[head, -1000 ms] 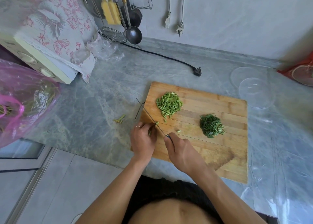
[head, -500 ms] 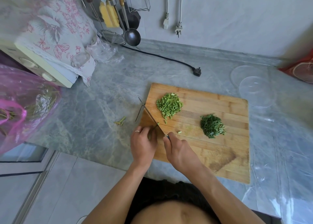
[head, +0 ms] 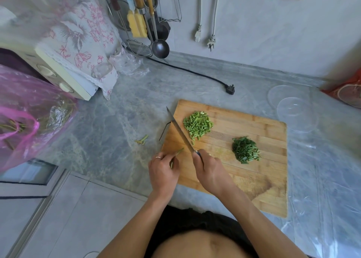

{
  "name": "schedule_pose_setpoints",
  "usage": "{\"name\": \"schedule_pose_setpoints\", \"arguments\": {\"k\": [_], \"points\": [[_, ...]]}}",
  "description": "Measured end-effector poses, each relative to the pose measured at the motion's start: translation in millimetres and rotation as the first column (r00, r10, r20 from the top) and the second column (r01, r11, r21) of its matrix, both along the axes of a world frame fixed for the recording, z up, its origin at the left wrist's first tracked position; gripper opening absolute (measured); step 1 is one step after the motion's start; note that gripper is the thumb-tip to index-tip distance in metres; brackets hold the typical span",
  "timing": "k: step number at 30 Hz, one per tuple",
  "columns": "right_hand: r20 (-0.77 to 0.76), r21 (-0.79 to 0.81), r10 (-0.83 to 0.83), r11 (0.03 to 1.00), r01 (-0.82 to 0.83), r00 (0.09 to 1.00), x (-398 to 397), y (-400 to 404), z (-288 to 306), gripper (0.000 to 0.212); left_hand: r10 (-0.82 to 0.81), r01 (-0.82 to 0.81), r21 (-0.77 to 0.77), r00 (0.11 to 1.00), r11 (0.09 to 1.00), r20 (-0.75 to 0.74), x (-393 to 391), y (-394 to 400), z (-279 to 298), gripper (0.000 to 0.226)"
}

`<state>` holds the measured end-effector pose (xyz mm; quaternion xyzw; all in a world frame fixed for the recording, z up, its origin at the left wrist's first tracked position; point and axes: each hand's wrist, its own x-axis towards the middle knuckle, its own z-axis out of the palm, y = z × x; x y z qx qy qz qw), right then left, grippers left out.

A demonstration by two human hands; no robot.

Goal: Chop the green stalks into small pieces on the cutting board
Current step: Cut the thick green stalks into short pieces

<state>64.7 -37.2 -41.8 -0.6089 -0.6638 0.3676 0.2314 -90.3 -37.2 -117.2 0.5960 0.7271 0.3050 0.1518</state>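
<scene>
A wooden cutting board (head: 254, 172) lies on the grey marble counter. On it sit a pile of light green stalk pieces (head: 197, 125) and a pile of darker chopped greens (head: 245, 150). My left hand (head: 163, 173) pinches a thin green stalk (head: 178, 152) at the board's left edge. My right hand (head: 212, 172) grips the handle of a knife (head: 179, 131), whose blade points up-left, just right of the stalk's tip.
A few stalk scraps (head: 142, 139) lie on the counter left of the board. A pink plastic bag (head: 29, 117) with more stalks sits far left. Clear plastic lids (head: 293, 109) rest at the right. A black plug and cord (head: 230, 89) lie behind the board.
The knife blade has lifted and shifted slightly right. My left hand has drawn back a little, so the stalk's tip now shows beyond its fingers.
</scene>
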Motion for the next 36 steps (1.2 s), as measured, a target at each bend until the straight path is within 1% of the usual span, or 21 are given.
{"name": "schedule_pose_setpoints", "arguments": {"k": [2, 8, 13, 17, 20, 22, 25, 26, 28, 29, 30, 32, 34, 36], "points": [[0.014, 0.002, 0.030, 1.000, -0.030, 0.999, 0.8, -7.7, -1.6, 0.030, 0.013, -0.013, 0.007, 1.000, 1.000, -0.008, -0.3, 1.3, -1.2, 0.016], [0.060, -0.010, 0.081, 0.997, -0.081, 0.995, -0.4, -19.4, -5.3, 0.031, -0.036, 0.036, 0.019, 0.999, 0.999, -0.007, -0.5, 1.2, -5.2, 0.027], [0.084, -0.012, 0.082, 0.997, -0.081, 0.993, 0.3, -19.8, -3.4, 0.033, -0.054, 0.051, -0.043, 0.995, 0.998, -0.087, -2.8, 1.5, -15.5, 0.027], [0.101, -0.017, 0.105, 0.995, -0.103, 0.989, 1.1, -16.4, -2.1, 0.032, -0.050, 0.043, -0.065, 0.991, 0.997, -0.123, -1.4, 1.0, -13.6, 0.037], [0.128, -0.030, 0.126, 0.992, -0.123, 0.984, -0.1, -13.4, -3.8, 0.030, -0.045, 0.037, -0.065, 0.991, 0.997, -0.128, 1.3, -0.2, -7.5, 0.039], [0.138, -0.040, 0.121, 0.992, -0.116, 0.983, -3.3, -13.6, -6.3, 0.028, -0.045, 0.036, -0.073, 0.990, 0.997, -0.131, 2.1, -1.0, -6.0, 0.036], [0.110, -0.002, 0.092, 0.996, -0.092, 0.990, -13.4, -10.2, -4.7, 0.025, -0.039, 0.028, -0.077, 0.989, 0.997, -0.146, 2.9, -3.9, -4.5, 0.018], [0.102, -0.002, 0.079, 0.997, -0.080, 0.992, -16.9, -6.7, -4.9, 0.025, -0.045, 0.034, -0.070, 0.987, 0.997, -0.154, 3.2, -4.7, -4.2, 0.019], [0.096, -0.122, 0.030, 0.992, -0.018, 0.995, -20.4, 2.8, -3.5, 0.031, -0.063, 0.057, -0.040, 0.986, 0.998, -0.157, 2.2, -6.7, -3.3, 0.028], [0.072, -0.165, -0.002, 0.986, 0.014, 0.997, -19.3, 6.1, -3.5, 0.034, -0.062, 0.059, -0.026, 0.988, 0.998, -0.145, 2.3, -7.3, -1.7, 0.029], [0.030, -0.171, -0.037, 0.984, 0.041, 0.999, -17.6, 8.5, -3.9, 0.035, -0.055, 0.053, -0.016, 0.991, 0.998, -0.124, 2.0, -7.4, -0.3, 0.027], [-0.033, -0.132, -0.076, 0.989, 0.071, 0.997, -10.9, 10.2, -2.7, 0.034, -0.029, 0.030, 0.008, 0.997, 1.000, -0.074, 1.3, -6.0, 0.0, 0.019], [-0.029, -0.114, -0.065, 0.992, 0.061, 0.997, -4.3, 8.2, 1.2, 0.034, -0.011, 0.012, 0.022, 0.999, 1.000, -0.036, -0.2, -5.9, 0.5, 0.015], [-0.041, -0.062, -0.035, 0.998, 0.033, 0.999, 1.2, 1.6, 4.1, 0.033, 0.002, -0.002, 0.030, 1.000, 1.000, -0.011, 0.6, -4.3, -0.2, 0.015]]}}
